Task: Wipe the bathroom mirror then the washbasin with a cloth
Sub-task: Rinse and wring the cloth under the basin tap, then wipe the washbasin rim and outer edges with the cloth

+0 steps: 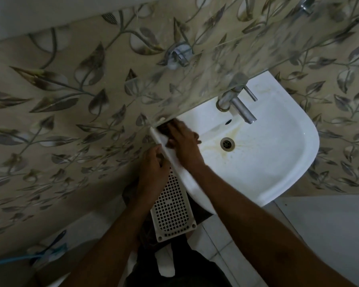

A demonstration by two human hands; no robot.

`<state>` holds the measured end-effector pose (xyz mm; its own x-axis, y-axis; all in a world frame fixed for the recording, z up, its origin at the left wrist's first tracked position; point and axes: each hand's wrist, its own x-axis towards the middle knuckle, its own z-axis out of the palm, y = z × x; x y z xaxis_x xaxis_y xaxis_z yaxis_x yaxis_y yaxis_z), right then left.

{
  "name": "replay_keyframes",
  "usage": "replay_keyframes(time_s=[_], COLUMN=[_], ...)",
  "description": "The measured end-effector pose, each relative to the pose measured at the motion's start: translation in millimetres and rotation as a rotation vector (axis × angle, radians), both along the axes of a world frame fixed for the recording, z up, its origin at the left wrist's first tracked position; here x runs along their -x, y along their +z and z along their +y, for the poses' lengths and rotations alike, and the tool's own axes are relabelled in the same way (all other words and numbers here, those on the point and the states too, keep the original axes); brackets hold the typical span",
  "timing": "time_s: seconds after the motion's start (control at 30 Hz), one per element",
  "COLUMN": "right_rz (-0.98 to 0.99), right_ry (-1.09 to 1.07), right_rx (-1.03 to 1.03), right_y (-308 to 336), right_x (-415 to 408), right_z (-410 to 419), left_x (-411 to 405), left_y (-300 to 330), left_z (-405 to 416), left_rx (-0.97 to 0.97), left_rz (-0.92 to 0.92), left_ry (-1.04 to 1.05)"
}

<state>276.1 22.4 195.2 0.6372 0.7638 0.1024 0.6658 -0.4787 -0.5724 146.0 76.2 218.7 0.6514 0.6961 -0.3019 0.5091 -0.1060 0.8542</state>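
1. Washbasin (278,162) work is under way, by my reading: the right hand (182,141) is at the basin's back left corner, where rim meets wall, at the middle of the frame.
2. Cloth (164,129) shows only as a dark, blurred patch under the right hand's fingertips; whether the fingers curl round it or press it flat, I cannot tell.
3. The left hand (153,172) sits just left of the basin, its fingers curled over the rim's outer edge, apparently bracing.
4. I judge the mirror part done or skipped, since no mirror is in view; these pictures cannot confirm it.
5. Left to do: the bowl itself. Yellow-brown staining (232,131) runs from below the tap toward the drain (227,143) and spreads around it, so most of the basin looks unwiped.
6. Nearest the camera, at lower centre, a white perforated plastic basket (172,210) stands under the basin's left edge, between the forearms, over pale floor tiles (222,245).
7. At lower left, a blue hose (8,261) leads to something blurred against the wall.
8. Further off, a metal tap (240,108) juts over the bowl from the basin's back ledge.
9. Beyond it, wall tiles (71,100) patterned with grey leaves on beige fill the upper frame, with a metal valve (179,54) at upper centre and another fitting (306,5) at upper right.
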Motion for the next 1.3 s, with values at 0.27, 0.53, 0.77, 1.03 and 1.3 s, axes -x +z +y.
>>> replay_keyframes(time_s=[0.27, 0.53, 0.77, 1.03, 1.3], right_rz=[0.157, 0.109, 0.109, -0.043, 0.006], right_ry=[0.021, -0.02, -0.087, -0.15, -0.351], right_rx=[-0.035, -0.005, -0.063, 0.109, -0.053], right_y=[-13, -9, -6, -21, -28], right_x=[62, 78, 80, 111, 124], right_z=[-74, -90, -78, -229, -198], left_x=[24, 51, 51, 31, 9], left_y=[0, -11, -6, -21, -20], left_z=[-8, -49, -64, -89, -131], left_rx=[-0.073, -0.136, -0.34, -0.492, -0.426], left_rz=[0.025, -0.017, -0.093, -0.077, -0.163], left_ry=[-0.005, -0.11, -0.229, -0.56, -0.648])
